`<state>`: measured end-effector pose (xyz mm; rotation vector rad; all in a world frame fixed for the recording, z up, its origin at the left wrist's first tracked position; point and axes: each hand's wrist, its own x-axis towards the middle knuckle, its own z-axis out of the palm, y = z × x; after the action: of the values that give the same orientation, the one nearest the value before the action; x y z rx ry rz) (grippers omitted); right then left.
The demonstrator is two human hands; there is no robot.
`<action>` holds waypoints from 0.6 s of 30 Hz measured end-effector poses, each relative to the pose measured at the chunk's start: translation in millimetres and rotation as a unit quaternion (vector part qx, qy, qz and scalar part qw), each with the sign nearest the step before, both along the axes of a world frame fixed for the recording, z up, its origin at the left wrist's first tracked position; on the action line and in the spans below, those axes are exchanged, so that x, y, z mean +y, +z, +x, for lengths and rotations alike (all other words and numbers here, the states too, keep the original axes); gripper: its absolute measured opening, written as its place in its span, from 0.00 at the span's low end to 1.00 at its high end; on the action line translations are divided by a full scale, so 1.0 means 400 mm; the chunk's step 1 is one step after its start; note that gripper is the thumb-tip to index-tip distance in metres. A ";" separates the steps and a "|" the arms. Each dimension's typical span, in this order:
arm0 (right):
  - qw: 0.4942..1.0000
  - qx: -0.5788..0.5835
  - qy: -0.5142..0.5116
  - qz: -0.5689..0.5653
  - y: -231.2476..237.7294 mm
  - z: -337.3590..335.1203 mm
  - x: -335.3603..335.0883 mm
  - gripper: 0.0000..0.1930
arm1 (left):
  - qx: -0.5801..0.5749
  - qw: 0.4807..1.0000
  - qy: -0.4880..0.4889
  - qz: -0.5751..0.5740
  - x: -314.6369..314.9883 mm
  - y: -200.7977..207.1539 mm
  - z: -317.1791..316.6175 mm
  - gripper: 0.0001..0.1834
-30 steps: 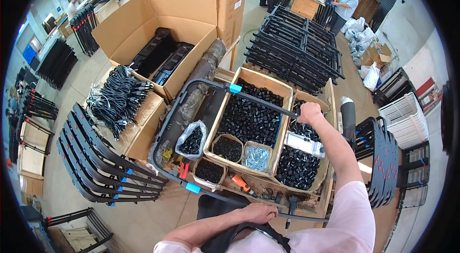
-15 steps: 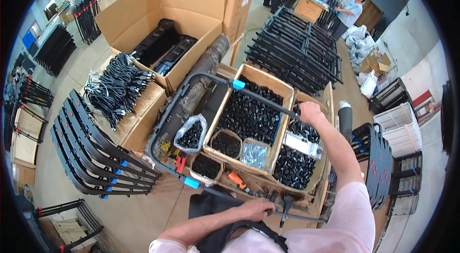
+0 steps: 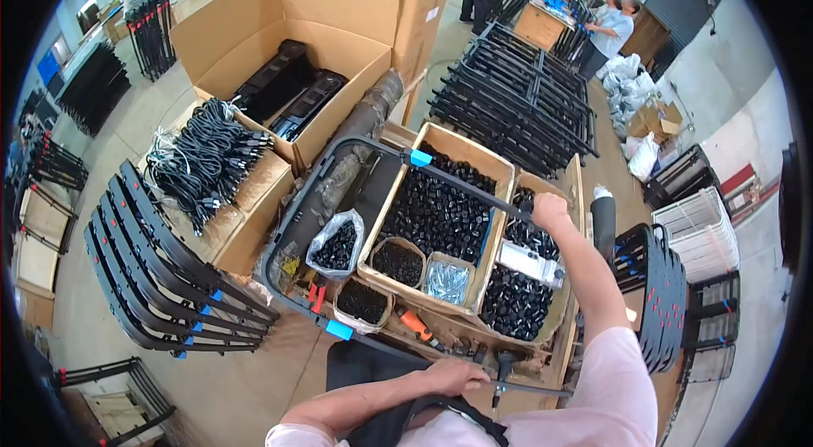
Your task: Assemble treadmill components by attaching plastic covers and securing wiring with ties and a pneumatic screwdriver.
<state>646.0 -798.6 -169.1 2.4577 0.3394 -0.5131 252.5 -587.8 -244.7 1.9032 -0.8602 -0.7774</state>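
A U-shaped dark tubular frame (image 3: 464, 179) with blue clips lies across the parts bench, its curved end at the left. My right hand (image 3: 550, 211) is closed around the end of its far bar, above the right-hand bin. My left hand (image 3: 456, 376) is closed on the near bar, close to my body. Beneath the frame, a wooden box (image 3: 506, 197) holds many small black plastic parts (image 3: 436, 210), a tub of dark small parts (image 3: 398, 264) and a tray of silvery hardware (image 3: 448, 278). More black parts (image 3: 515, 303) fill the right bin, where a white block (image 3: 529, 264) lies.
A bag of black parts (image 3: 336, 245), red-handled tool (image 3: 318, 293) and orange-handled tool (image 3: 415, 324) are on the bench. Curved frames (image 3: 161, 269) stand left; bundled cables (image 3: 207, 155) and an open carton (image 3: 339, 15) lie beyond. Black racks (image 3: 512, 100) are stacked ahead; people work farther back.
The view has shifted slightly. Both hands keep their hold on the frame, which stays nearly in place over the bench; my left hand's grip looks little altered.
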 end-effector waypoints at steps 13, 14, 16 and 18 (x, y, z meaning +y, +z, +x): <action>0.993 -0.066 0.018 0.092 0.008 -0.025 0.061 0.13 | 0.044 0.998 0.049 0.023 0.021 0.028 0.013 0.19; 0.982 -0.102 0.019 0.159 0.008 -0.043 0.059 0.13 | 0.047 0.998 0.046 0.021 0.023 0.055 0.017 0.19; 0.999 -0.047 0.008 0.021 -0.019 -0.002 0.032 0.12 | 0.077 0.995 0.017 0.055 0.026 0.093 0.027 0.19; 0.987 -0.124 0.023 0.098 -0.032 0.013 0.029 0.12 | 0.065 0.996 0.029 0.044 0.015 0.043 0.012 0.18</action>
<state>651.2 -786.8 -182.1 2.6585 0.3566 -0.1547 257.3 -581.6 -227.5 1.9222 -0.6970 -0.9052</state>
